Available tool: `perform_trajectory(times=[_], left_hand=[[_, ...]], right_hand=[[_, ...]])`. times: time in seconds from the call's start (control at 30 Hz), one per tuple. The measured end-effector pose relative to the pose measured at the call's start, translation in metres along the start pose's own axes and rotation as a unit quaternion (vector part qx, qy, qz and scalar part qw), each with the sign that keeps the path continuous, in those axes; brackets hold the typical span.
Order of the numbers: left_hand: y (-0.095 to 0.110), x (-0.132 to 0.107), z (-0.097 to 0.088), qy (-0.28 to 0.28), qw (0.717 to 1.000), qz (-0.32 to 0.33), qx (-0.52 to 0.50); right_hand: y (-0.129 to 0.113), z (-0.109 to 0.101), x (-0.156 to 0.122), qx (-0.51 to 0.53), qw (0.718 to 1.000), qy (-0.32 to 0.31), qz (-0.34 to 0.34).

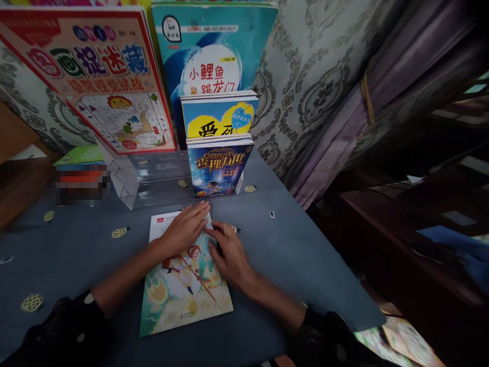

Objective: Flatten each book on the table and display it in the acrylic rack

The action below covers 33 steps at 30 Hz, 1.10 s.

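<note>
A thin illustrated book [187, 306] lies flat on the dark blue tabletop, its cover showing a running figure with a long staff. My left hand [186, 228] rests flat across the upper part of the cover, fingers stretched together toward the top right corner. Beside the book's upper right edge is my right hand [231, 255]. Its index fingertip touches the cover near my left fingers, while the thumb stays bent and apart from it. The other right fingers are partly hidden.
Ahead, a clear plastic stand [124, 178] holds books in tiers: a large picture-puzzle book [126, 81], a teal book [214, 41], a yellow-and-blue book [219, 114] and a dark blue book [221, 171]. A blurred object [82, 178] sits left. A purple curtain [344, 122] hangs right.
</note>
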<state>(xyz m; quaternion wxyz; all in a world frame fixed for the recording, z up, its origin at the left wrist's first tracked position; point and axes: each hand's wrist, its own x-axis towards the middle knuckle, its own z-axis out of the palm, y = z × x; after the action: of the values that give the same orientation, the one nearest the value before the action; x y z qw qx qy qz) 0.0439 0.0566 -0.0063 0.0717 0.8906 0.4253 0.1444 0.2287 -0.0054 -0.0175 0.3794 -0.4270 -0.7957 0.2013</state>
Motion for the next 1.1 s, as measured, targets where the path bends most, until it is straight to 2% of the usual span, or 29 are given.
perform_trajectory(times=[0.2,0.6,0.87,1.1], left_hand=[[0.004,-0.005,-0.005,-0.011,1.0,0.025,-0.004],[0.018,-0.014,-0.013,-0.024,0.999,0.031,-0.001],[0.021,-0.021,-0.012,-0.028,0.999,0.034,-0.016],[0.032,-0.031,-0.011,-0.027,0.999,0.039,-0.02]], right_hand=[[-0.003,-0.003,0.001,-0.001,1.0,-0.016,0.01],[-0.003,-0.003,-0.006,-0.001,1.0,-0.013,0.015],[-0.009,-0.006,-0.01,0.016,1.0,-0.015,0.022],[-0.014,-0.012,-0.018,0.034,0.999,-0.017,0.013]])
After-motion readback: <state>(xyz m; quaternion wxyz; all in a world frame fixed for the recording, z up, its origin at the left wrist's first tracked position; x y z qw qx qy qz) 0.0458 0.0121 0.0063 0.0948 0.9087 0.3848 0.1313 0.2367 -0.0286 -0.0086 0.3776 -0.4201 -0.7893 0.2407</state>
